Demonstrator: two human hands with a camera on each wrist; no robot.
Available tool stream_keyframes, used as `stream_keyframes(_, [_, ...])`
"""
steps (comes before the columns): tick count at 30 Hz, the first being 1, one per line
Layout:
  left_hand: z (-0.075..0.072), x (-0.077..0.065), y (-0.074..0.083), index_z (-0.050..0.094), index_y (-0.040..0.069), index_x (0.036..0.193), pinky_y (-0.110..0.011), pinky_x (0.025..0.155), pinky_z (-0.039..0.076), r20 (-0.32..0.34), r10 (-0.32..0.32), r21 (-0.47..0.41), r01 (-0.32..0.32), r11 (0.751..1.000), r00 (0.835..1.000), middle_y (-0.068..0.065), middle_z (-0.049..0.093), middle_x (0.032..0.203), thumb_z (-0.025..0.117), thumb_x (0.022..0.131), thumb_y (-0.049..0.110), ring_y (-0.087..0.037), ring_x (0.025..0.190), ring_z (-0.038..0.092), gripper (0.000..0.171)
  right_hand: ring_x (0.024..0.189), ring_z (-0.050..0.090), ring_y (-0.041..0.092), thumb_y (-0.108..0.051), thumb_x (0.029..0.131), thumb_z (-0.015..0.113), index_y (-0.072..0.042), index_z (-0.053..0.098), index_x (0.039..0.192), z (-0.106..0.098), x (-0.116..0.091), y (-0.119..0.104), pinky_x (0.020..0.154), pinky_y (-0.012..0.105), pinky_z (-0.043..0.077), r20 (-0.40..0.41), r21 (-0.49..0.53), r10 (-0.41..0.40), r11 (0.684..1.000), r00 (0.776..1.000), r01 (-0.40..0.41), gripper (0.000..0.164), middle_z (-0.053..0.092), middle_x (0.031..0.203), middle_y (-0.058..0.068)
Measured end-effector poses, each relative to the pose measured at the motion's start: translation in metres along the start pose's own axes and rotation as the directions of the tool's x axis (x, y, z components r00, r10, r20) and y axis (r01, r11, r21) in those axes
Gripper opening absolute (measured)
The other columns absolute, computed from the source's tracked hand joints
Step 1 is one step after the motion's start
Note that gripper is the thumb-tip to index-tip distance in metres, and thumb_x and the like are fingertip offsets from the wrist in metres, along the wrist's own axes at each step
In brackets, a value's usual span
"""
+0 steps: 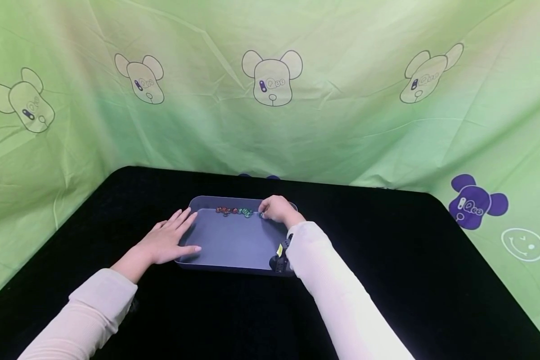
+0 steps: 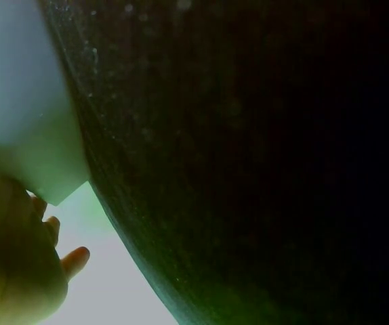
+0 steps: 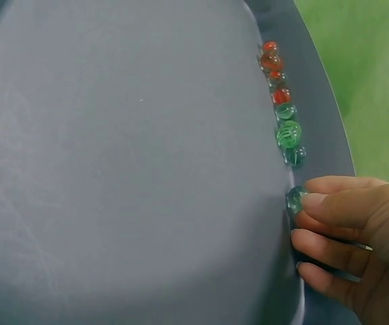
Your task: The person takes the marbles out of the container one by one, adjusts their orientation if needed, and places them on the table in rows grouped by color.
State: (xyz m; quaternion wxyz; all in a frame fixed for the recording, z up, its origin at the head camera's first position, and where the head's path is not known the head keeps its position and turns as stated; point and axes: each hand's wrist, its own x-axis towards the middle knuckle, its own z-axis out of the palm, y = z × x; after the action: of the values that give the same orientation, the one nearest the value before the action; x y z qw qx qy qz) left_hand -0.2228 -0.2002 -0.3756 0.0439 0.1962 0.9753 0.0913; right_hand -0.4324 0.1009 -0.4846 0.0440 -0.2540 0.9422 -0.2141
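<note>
A grey rectangular tray (image 1: 234,245) lies on the black table. Along its far wall runs a row of glass marbles, red ones (image 3: 272,62) at one end and green ones (image 3: 289,134) at the other. Just past the green end, my right hand (image 1: 278,209) pinches a single green marble (image 3: 294,198) between thumb and index finger, down at the tray floor by the wall. My left hand (image 1: 167,239) rests on the tray's left rim with its fingers straight and spread. The left wrist view is dark and shows only part of that hand (image 2: 22,264).
The black table (image 1: 378,260) surrounds the tray on all sides. Behind it hangs a green cloth (image 1: 207,130) printed with bear heads. A black wrist device (image 1: 279,260) on the right arm overlaps the tray's near right corner.
</note>
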Motion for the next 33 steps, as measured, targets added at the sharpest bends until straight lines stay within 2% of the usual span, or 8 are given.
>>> stream_keyframes(3, [0.0, 0.0, 0.0, 0.014, 0.011, 0.139, -0.054, 0.094, 0.015, 0.002, -0.003, -0.002, 0.003, 1.0, 1.0, -0.011, 0.008, 0.143, 0.042, 0.077, 0.063, -0.03, 0.129, 0.005, 0.087, 0.075, 0.05, 0.016, -0.01, 0.072, 0.067, -0.016, 0.068, 0.082, -0.017, -0.014, -0.021, 0.062, 0.029, 0.041, 0.072, 0.022, 0.041, 0.999, 0.997, -0.043, 0.012, 0.061, 0.088, -0.001])
stream_keyframes(4, [0.0, 0.0, 0.0, 0.014, 0.011, 0.139, -0.054, 0.094, 0.015, 0.003, -0.004, -0.002, 0.004, 1.0, 1.0, -0.011, 0.008, 0.143, 0.042, 0.077, 0.063, -0.03, 0.129, 0.005, 0.087, 0.07, 0.049, 0.014, -0.013, 0.069, 0.07, -0.017, 0.068, 0.077, -0.017, -0.013, -0.017, 0.057, 0.026, 0.039, 0.061, 0.044, 0.006, 0.999, 0.998, -0.009, 0.009, 0.06, 0.083, -0.003])
stream_keyframes(7, [0.0, -0.001, 0.0, 0.014, 0.01, 0.139, -0.054, 0.094, 0.016, 0.002, -0.005, -0.003, 0.005, 1.0, 1.0, -0.011, 0.008, 0.143, 0.042, 0.077, 0.063, -0.03, 0.129, 0.005, 0.086, 0.078, 0.05, 0.014, -0.017, 0.071, 0.071, -0.019, 0.068, 0.079, -0.03, -0.022, -0.036, 0.066, 0.028, 0.042, 0.145, 0.04, 0.08, 0.995, 0.986, -0.087, 0.009, 0.06, 0.089, -0.004])
stream_keyframes(9, [0.0, -0.001, 0.0, 0.014, 0.011, 0.139, -0.054, 0.094, 0.016, 0.002, -0.006, -0.003, 0.006, 1.0, 1.0, -0.011, 0.007, 0.143, 0.042, 0.077, 0.063, -0.029, 0.129, 0.005, 0.087, 0.078, 0.051, 0.014, -0.015, 0.069, 0.072, -0.019, 0.068, 0.076, -0.033, -0.024, -0.042, 0.066, 0.028, 0.042, 0.149, 0.024, 0.1, 0.994, 0.984, -0.105, 0.009, 0.06, 0.086, -0.005])
stream_keyframes(10, [0.0, -0.001, 0.0, 0.013, 0.011, 0.139, -0.054, 0.094, 0.016, 0.002, -0.007, -0.003, 0.007, 1.0, 1.0, -0.011, 0.007, 0.143, 0.042, 0.077, 0.063, -0.029, 0.129, 0.005, 0.087, 0.074, 0.05, 0.013, -0.015, 0.068, 0.073, -0.02, 0.067, 0.074, -0.031, -0.023, -0.04, 0.063, 0.026, 0.041, 0.129, 0.032, 0.064, 0.997, 0.99, -0.069, 0.009, 0.06, 0.082, -0.006])
stream_keyframes(13, [-0.001, -0.001, 0.001, 0.013, 0.011, 0.139, -0.054, 0.094, 0.017, 0.003, -0.007, -0.006, 0.007, 1.0, 1.0, -0.011, 0.007, 0.143, 0.042, 0.076, 0.064, -0.029, 0.129, 0.006, 0.087, 0.074, 0.051, 0.013, -0.015, 0.068, 0.073, -0.018, 0.066, 0.072, -0.044, -0.033, -0.059, 0.066, 0.026, 0.041, 0.155, 0.003, 0.099, 0.995, 0.983, -0.101, 0.009, 0.06, 0.078, -0.006])
stream_keyframes(20, [0.0, -0.001, 0.002, 0.014, 0.009, 0.139, -0.053, 0.095, 0.017, 0.005, -0.004, -0.001, 0.004, 1.0, 1.0, -0.012, 0.007, 0.143, 0.042, 0.077, 0.063, -0.03, 0.129, 0.006, 0.087, 0.071, 0.049, 0.016, -0.003, 0.073, 0.065, -0.004, 0.061, 0.072, -0.081, -0.078, -0.117, 0.062, 0.023, 0.04, 0.123, -0.023, 0.139, 0.99, 0.983, -0.137, 0.004, 0.059, 0.078, 0.003])
stream_keyframes(33, [-0.001, -0.001, 0.002, 0.014, 0.009, 0.139, -0.053, 0.095, 0.016, 0.006, -0.003, -0.004, 0.003, 1.0, 1.0, -0.012, 0.007, 0.143, 0.041, 0.076, 0.064, -0.03, 0.129, 0.006, 0.088, 0.056, 0.047, 0.01, -0.002, 0.074, 0.062, -0.005, 0.058, 0.074, -0.087, -0.081, -0.118, 0.053, 0.022, 0.039, 0.121, 0.097, 0.125, 0.986, 0.985, -0.137, 0.005, 0.055, 0.066, 0.001])
